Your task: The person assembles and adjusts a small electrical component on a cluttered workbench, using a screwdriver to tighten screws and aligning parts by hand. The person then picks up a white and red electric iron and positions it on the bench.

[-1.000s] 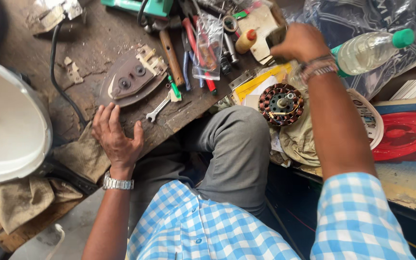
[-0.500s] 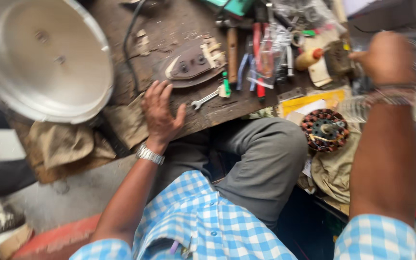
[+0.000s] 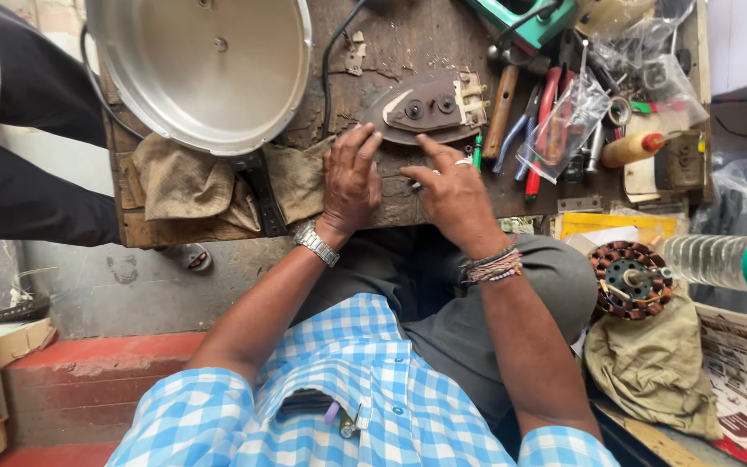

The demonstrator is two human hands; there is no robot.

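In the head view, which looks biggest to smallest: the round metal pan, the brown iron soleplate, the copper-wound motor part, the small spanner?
1. Round metal pan
2. Brown iron soleplate
3. Copper-wound motor part, though it sits nearer the camera
4. Small spanner, mostly hidden by the right hand

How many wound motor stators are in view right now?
1. The round copper-wound motor stator sits on the olive cloth at the person's right, beside the clear plastic bottle. Others may be hidden under the tool clutter.
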